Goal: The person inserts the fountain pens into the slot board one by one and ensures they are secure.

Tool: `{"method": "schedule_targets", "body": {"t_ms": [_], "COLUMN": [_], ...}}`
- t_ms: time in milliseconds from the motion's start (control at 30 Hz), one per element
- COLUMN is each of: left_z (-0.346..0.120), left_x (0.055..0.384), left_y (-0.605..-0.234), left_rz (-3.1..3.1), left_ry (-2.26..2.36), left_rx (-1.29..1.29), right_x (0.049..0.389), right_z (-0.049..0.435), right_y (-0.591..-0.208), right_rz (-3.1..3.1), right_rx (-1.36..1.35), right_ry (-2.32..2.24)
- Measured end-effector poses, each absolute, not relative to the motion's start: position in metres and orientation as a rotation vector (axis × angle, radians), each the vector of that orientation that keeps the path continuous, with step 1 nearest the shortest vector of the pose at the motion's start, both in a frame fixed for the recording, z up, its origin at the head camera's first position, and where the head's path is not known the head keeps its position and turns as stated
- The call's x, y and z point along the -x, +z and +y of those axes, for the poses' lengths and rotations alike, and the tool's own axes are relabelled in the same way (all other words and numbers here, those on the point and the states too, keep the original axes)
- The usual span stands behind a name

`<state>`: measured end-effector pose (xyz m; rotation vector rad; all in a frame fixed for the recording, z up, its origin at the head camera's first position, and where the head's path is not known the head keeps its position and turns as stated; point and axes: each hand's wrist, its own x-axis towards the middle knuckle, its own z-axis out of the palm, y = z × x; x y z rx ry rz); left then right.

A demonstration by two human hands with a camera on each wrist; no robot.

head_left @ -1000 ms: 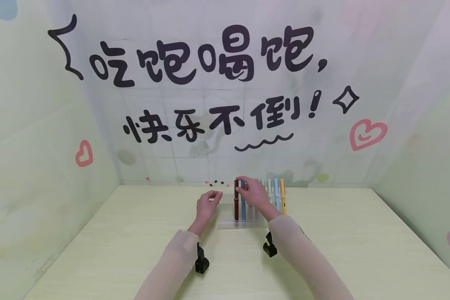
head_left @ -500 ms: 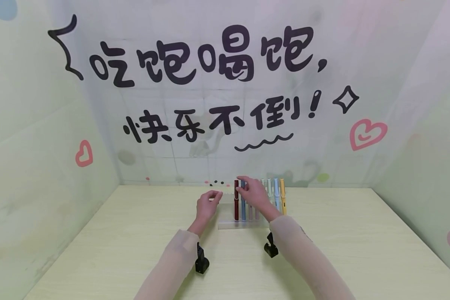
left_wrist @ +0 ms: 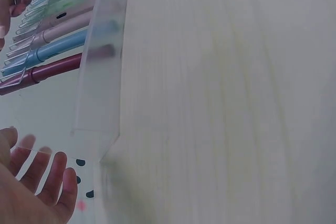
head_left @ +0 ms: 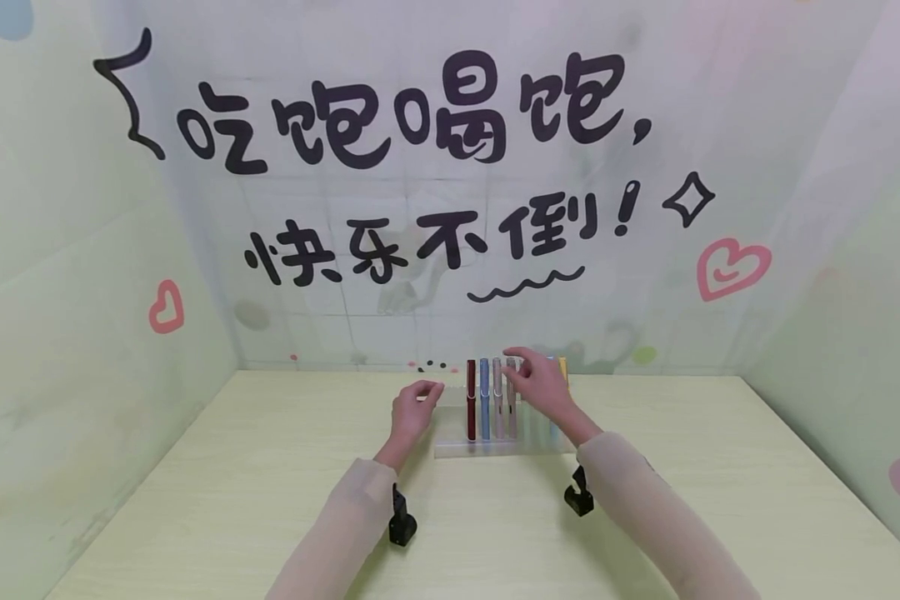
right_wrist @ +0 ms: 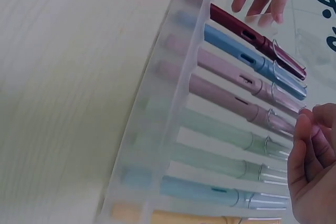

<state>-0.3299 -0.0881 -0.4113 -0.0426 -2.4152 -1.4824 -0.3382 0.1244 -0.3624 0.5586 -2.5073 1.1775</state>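
Observation:
A clear acrylic pen stand holds a row of upright pens with silver clips. From the left come a dark red pen, a blue pen, a pink pen and a mauve pen. Pale green pens, a light blue pen and a yellow pen follow. My left hand pinches the stand's left edge, fingers behind the clear panel. My right hand hovers at the cap ends by the mauve pen, thumb and forefinger apart, hiding the pens to its right in the head view.
The stand sits on a pale wood-grain table, close to a printed backdrop with dark lettering. Side walls of the same cloth rise left and right. Black wrist cameras hang below both sleeves.
My right hand has moved right along the row, away from the dark red pen's cap, uncovering the blue, pink and mauve pens. My left hand stays at the stand's edge.

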Motion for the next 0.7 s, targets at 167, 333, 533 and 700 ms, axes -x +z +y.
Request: {"method": "schedule_targets", "body": {"t_ms": [167,333,533,700], "left_z": [-0.088,-0.088,-0.089,-0.091], "left_x": [0.329,0.328,0.329,0.327], "left_y": [-0.41,-0.41,-0.412,-0.413], "left_rz": [-2.406,-2.408,-2.419,-2.436], "left_ry": [-1.473,-1.479,-1.488,-1.506], "left_rx": [0.047,0.047,0.035,0.009], "right_x": [0.336,0.333,0.33,0.326], "right_z": [0.146,0.166,0.188,0.206], "right_y": [-0.364,-0.364,-0.364,-0.368], "right_rz": [-2.478,-2.467,-2.447,-2.445], "right_rx": [-0.54,-0.463,-0.429,-0.404], "right_ry": [1.185,1.218,1.263,1.251]}}
